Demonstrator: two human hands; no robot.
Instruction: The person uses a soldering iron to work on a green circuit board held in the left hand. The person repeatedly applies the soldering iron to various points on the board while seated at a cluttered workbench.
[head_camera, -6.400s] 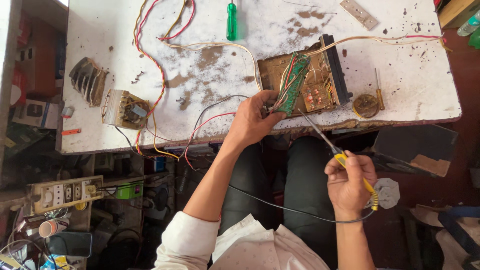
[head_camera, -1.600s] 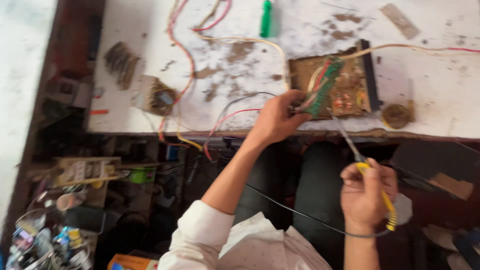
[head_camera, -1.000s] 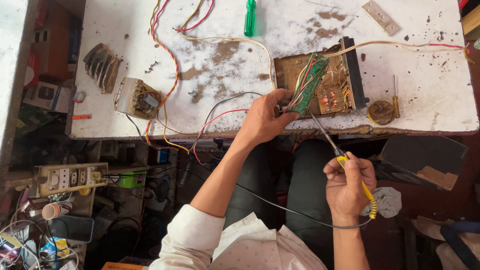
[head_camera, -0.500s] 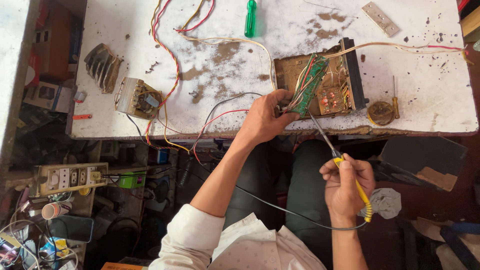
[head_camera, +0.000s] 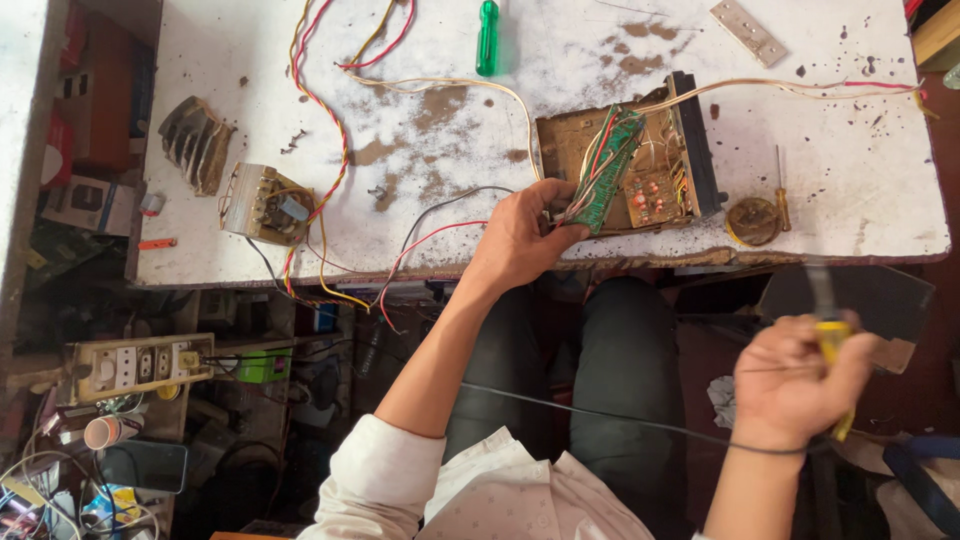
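Left hand (head_camera: 520, 240) grips green board (head_camera: 606, 172); right hand (head_camera: 795, 385) clutches yellow-handled tool (head_camera: 832, 345) (tip blurred).

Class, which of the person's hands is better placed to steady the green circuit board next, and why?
Probably the left hand: it already touches the green circuit board at the table's edge. The right hand grips a yellow-handled soldering tool away over the lap.
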